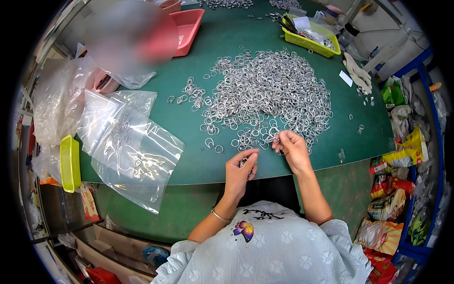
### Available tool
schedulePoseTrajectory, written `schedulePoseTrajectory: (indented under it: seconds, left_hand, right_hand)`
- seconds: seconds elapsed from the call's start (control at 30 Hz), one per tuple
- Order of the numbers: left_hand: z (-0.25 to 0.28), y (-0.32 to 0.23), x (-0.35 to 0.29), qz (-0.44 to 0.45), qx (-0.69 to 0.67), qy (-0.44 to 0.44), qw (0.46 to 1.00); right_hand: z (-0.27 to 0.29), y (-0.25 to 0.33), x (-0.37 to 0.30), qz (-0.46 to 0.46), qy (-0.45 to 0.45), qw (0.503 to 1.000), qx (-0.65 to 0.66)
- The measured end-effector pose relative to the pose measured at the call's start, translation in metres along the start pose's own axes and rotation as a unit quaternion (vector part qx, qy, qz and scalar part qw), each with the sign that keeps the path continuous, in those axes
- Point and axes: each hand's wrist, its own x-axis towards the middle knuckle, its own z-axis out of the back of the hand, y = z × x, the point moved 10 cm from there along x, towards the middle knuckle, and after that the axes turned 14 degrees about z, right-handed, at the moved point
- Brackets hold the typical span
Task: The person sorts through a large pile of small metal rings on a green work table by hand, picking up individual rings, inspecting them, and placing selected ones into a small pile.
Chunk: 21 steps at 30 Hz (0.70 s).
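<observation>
Head view: the left hand [241, 168] is curled closed around a few metal rings [244, 162] near the front edge of the green table [198, 163]. The right hand [292, 147] pinches a ring at the near edge of the big ring pile [269, 90]. Clear plastic bags [130, 146] lie to the left.

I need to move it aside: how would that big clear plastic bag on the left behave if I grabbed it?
The clear plastic bag looks floppy: it lies wrinkled and flat on the green table. Probably slippery, given its glossy film. A few metal rings inside would likely slide to the lowest corner.
</observation>
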Motion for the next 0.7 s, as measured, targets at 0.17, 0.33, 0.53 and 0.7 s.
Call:
schedulePoseTrajectory:
  seconds: [0.17,0.33,0.53,0.7]
  left_hand:
    - [-0.006,-0.020,-0.007,-0.082,0.063,-0.031,0.994]
    - [-0.010,-0.033,-0.006,-0.188,0.205,-0.066,0.958]
    - [-0.019,-0.056,-0.027,-0.312,0.275,-0.095,0.905]
    - [-0.021,-0.053,-0.029,-0.312,0.262,-0.071,0.910]
  right_hand:
    - [-0.010,-0.001,-0.001,-0.010,0.062,0.998,-0.003]
    - [-0.028,-0.008,-0.015,-0.079,0.113,0.987,0.088]
    - [-0.036,-0.019,-0.023,-0.144,0.099,0.960,0.218]
    - [-0.042,-0.011,-0.025,-0.125,0.063,0.965,0.220]
